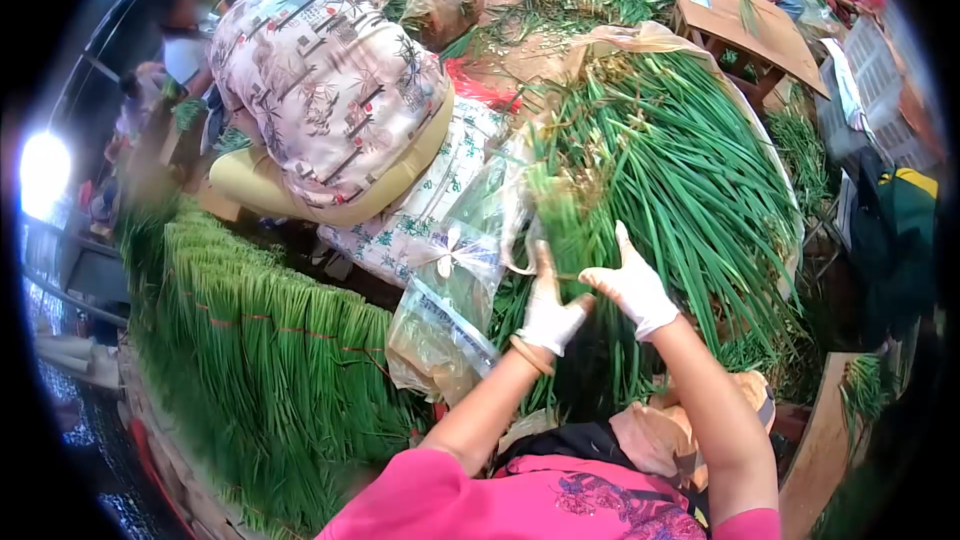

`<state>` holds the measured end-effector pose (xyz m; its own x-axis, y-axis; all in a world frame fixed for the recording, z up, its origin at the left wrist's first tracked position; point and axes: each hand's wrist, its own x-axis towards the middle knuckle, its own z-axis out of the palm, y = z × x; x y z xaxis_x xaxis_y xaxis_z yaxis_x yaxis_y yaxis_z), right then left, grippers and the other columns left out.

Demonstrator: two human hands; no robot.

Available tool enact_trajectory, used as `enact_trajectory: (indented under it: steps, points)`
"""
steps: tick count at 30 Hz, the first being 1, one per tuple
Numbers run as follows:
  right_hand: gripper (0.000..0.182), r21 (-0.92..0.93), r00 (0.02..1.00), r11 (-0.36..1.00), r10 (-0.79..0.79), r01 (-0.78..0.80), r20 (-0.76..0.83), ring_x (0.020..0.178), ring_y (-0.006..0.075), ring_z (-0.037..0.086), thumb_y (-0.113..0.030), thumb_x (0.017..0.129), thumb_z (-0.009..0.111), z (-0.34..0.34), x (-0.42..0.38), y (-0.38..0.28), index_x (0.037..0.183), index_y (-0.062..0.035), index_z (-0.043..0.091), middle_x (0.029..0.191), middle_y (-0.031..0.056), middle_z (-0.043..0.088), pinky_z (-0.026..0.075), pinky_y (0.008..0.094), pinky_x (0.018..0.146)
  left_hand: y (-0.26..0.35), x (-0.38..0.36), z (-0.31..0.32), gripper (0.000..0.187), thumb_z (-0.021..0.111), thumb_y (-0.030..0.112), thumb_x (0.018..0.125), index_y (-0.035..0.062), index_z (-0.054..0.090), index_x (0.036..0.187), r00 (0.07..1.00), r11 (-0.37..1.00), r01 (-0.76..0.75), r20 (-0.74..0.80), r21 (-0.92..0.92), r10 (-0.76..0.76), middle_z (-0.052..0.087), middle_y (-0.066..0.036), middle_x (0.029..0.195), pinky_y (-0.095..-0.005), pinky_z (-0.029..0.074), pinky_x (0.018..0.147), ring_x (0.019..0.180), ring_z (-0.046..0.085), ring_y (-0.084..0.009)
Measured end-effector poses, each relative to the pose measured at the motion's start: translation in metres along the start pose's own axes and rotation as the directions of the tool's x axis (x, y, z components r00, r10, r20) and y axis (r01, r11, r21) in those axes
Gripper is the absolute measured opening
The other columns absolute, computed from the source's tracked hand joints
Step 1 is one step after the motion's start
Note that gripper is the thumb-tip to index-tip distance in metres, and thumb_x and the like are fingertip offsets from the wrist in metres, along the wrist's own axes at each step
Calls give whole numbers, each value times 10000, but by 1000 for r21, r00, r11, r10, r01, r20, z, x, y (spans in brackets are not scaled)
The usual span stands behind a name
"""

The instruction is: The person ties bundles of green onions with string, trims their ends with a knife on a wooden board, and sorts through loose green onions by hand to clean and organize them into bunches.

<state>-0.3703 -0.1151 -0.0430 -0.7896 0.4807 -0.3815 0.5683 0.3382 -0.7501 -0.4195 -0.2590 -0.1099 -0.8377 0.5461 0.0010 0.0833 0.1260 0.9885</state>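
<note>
My left hand, in a white glove with a tan band at the wrist, is around the left side of a bunch of garlic chives. From the right, my right hand, also white-gloved, presses on the same bunch with thumb and forefinger spread. The bunch stands roughly upright between the palms, its upper part smeared by motion. Some fingers are hidden behind it. A large heap of loose chives lies in a pale sack just beyond my right hand.
Tied bunches of chives stand in rows at the left. A clear plastic bag lies beside my left forearm. Close ahead, a person in a patterned shirt sits bent over. A wooden table and grey crates are at the back right.
</note>
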Motion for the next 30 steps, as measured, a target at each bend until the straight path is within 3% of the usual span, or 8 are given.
enact_trajectory:
  steps: [6, 8, 10, 13, 16, 21, 25, 30]
  points:
    - [627, 399, 985, 915, 123, -64, -124, 848, 180, 618, -202, 687, 799, 4, 26, 31, 1175, 40, 488, 967, 110, 652, 495, 305, 803, -9, -8, 67, 922, 680, 253, 707, -50, 177, 1419, 925, 859, -377, 182, 346, 333, 248, -266, 1452, -437, 174, 1135, 1348, 234, -417]
    - [608, 527, 987, 849, 46, 41, -151, 820, 173, 619, -185, 695, 810, 16, 40, 50, 1155, 55, 493, 949, 96, 656, 501, 296, 785, -1, 7, 41, 723, 699, 209, 721, -39, 400, 1331, 928, 884, -346, 256, 315, 272, 484, -232, 1299, -386, 355, 1048, 1205, 485, -314]
    - [620, 558, 980, 823, 10, 104, -198, 809, 135, 633, -185, 708, 813, 22, 42, 46, 1133, 108, 470, 920, 91, 664, 505, 255, 768, 44, 24, -4, 480, 680, 132, 759, -22, 555, 1196, 930, 989, 78, 348, 127, -118, 628, -147, 1118, -273, 474, 879, 1010, 610, -188]
    - [762, 604, 987, 797, 95, 4, -132, 777, 126, 642, -190, 716, 807, 34, 48, 65, 1202, 193, 362, 887, 90, 672, 504, 234, 764, 49, 42, -31, 263, 585, 20, 844, 10, 614, 1105, 991, 949, -133, -31, -286, 129, 662, -64, 1056, -219, 485, 746, 892, 617, -111]
    - [800, 588, 978, 809, 106, 21, -182, 789, 129, 642, -177, 723, 799, 35, 48, 59, 1236, 207, 319, 928, 123, 671, 505, 236, 766, 50, 54, -20, 384, 541, 13, 867, 23, 531, 1251, 987, 770, 50, -87, -636, -135, 577, -68, 1236, -241, 434, 878, 1096, 538, -126]
    - [944, 318, 948, 933, 241, -167, -207, 1030, 256, 594, -343, 636, 830, 29, 44, 51, 1253, 204, 369, 1082, 221, 621, 463, 303, 879, -27, 35, 37, 984, 717, 240, 824, 27, 14, 1479, 997, 914, 77, 41, -399, -66, 175, -155, 1511, -310, 204, 1091, 1384, 163, -233]
    - [957, 560, 1000, 828, 11, -25, 28, 1130, 231, 547, -412, 798, 668, 14, 24, 23, 1389, 157, 176, 1155, 201, 607, 399, 282, 964, -31, 25, 38, 1099, 806, 247, 724, 67, 28, 1480, 996, 898, 93, 32, -430, -87, 394, -139, 1366, -339, 372, 1013, 1231, 416, -240]
    - [751, -607, 972, 761, -149, 229, 180, 979, 326, 615, -455, 806, 609, 0, 2, -34, 1342, 30, 401, 1121, 232, 593, 490, 365, 839, -104, 45, 32, 485, 693, 68, 799, 51, 477, 1233, 971, 801, 2, -191, -599, -145, 604, -111, 1073, -326, 532, 780, 881, 620, -226]
